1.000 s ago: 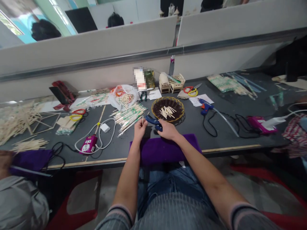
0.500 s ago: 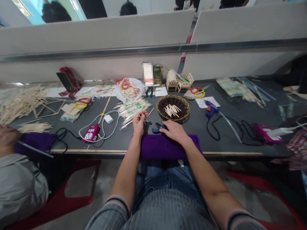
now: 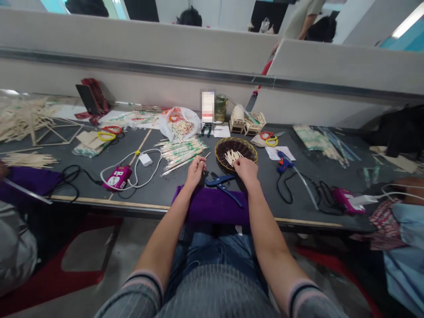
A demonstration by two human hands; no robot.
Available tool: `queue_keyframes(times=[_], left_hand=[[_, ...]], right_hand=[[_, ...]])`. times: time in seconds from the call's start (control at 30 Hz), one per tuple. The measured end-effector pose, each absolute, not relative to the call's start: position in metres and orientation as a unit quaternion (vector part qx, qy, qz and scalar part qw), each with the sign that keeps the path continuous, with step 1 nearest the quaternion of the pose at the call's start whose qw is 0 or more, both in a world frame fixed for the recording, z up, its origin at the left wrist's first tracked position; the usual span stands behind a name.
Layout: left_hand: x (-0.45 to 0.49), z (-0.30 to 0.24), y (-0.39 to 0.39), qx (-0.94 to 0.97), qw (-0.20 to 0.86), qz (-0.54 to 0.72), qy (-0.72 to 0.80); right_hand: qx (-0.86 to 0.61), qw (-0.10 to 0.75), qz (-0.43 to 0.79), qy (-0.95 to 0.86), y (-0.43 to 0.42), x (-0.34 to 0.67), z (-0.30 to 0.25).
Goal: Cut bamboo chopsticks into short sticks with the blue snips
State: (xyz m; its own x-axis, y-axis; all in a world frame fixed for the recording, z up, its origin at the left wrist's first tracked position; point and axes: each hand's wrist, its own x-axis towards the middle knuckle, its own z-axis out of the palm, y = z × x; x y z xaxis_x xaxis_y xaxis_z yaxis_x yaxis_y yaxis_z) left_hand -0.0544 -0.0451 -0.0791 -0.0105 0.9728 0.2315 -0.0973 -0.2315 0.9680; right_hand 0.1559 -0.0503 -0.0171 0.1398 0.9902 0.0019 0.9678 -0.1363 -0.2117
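Observation:
My left hand [image 3: 196, 171] is closed around thin wooden sticks [image 3: 207, 155], whose ends poke out past the fingers. A brown woven basket [image 3: 252, 152] with a yellow rim holds a heap of short stick pieces [image 3: 232, 155]. My right hand [image 3: 247, 172] reaches over its near rim, fingers pinched together at the heap; what is between them is hidden. Between my hands lies a blue-handled pipe cutter [image 3: 220, 182], its handles spread, partly on a folded purple cloth [image 3: 215, 207].
Packs of wrapped chopsticks [image 3: 182, 152] and a white plastic bag [image 3: 180, 123] lie behind my left hand. To the right are a blue glue gun [image 3: 284, 162] and scissors [image 3: 272, 138]. A magenta power box [image 3: 117, 178] with a white cable sits left. People sit on both sides.
My right hand has let go of the pipe cutter and moved forward to the basket. The cutter now lies with its handles apart. My left hand keeps its sticks; the view has shifted.

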Motion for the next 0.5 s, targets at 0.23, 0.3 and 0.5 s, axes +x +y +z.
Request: queue_keyframes(times=[0.23, 0.3, 0.5], left_hand=[[-0.053, -0.080, -0.046, 0.548, 0.451, 0.564, 0.422], [-0.054, -0.081, -0.046, 0.531, 0.452, 0.574, 0.429], [-0.057, -0.084, -0.044, 0.506, 0.444, 0.598, 0.435]], right_hand=[[-0.744, 0.020, 0.086, -0.662, -0.036, 0.148, -0.018], [-0.745, 0.010, 0.087, -0.662, -0.038, 0.154, -0.017], [-0.708, -0.026, 0.074, -0.702, -0.050, 0.194, -0.013]])
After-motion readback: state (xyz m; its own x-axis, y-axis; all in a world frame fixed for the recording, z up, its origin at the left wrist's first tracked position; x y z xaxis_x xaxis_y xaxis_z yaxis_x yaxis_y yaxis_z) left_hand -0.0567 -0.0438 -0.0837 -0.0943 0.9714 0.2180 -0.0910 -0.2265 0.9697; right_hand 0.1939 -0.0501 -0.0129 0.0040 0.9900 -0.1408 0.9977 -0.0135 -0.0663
